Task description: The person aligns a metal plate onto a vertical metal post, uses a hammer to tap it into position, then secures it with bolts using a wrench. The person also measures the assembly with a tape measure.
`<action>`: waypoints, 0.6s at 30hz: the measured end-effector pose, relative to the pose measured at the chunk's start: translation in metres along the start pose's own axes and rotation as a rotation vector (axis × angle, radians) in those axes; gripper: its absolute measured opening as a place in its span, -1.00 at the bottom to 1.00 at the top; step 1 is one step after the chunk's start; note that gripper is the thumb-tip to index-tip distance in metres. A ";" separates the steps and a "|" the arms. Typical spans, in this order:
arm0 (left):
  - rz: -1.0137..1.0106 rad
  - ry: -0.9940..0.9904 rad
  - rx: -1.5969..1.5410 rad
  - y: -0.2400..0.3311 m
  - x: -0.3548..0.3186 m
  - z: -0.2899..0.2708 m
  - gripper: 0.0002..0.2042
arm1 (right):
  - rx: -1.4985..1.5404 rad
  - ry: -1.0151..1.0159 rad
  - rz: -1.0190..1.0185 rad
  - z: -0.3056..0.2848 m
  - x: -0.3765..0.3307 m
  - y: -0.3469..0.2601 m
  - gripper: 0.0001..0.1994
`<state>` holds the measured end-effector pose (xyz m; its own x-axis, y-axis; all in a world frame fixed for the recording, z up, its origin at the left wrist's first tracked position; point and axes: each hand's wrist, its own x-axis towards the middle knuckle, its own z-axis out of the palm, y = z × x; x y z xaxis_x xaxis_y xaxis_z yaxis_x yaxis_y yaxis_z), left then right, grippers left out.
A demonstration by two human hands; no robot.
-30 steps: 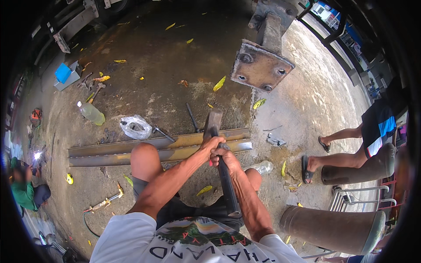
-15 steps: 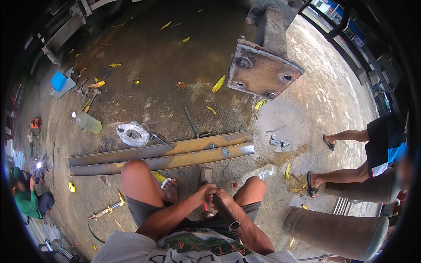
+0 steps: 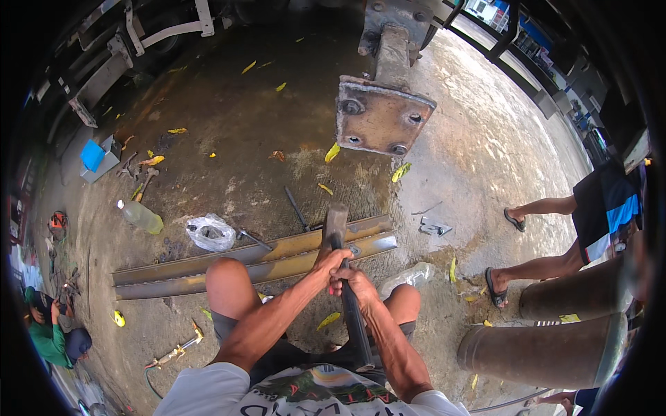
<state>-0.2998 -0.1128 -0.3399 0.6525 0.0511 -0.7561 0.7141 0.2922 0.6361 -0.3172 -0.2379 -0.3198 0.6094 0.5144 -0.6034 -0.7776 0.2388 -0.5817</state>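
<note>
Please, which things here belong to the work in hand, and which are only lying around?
Probably the work:
hammer, held in left hand and right hand
steel beam, nearby

Apparently just lying about:
leaves
bottle
plastic bag

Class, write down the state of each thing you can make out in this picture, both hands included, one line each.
Hammer: gripped, head forward
Left hand: closed around the hammer, nearer its head
Right hand: closed around the hammer, farther from its head
Bars: lying side by side
Bottle: capped
Bag: crumpled
Torch: lying down, no flame visible
Plate: bolted at two corners, open-holed at two
Box: unclear whether open
</note>
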 end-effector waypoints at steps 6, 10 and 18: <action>-0.440 -0.096 -0.170 -0.143 0.004 0.005 -0.65 | 0.229 0.074 0.456 -0.061 -0.027 0.081 -0.94; -0.497 -0.175 -0.423 -0.223 0.015 -0.001 -0.72 | 0.509 -0.017 0.628 -0.107 -0.028 0.135 -0.93; -0.275 -0.060 -0.084 -0.019 -0.017 -0.016 -0.74 | 0.154 -0.054 0.222 0.006 -0.010 0.012 -0.92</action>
<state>-0.3289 -0.1043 -0.3413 0.4533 -0.0970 -0.8861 0.8442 0.3659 0.3918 -0.3334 -0.2355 -0.3177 0.4156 0.6101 -0.6746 -0.9080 0.2361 -0.3460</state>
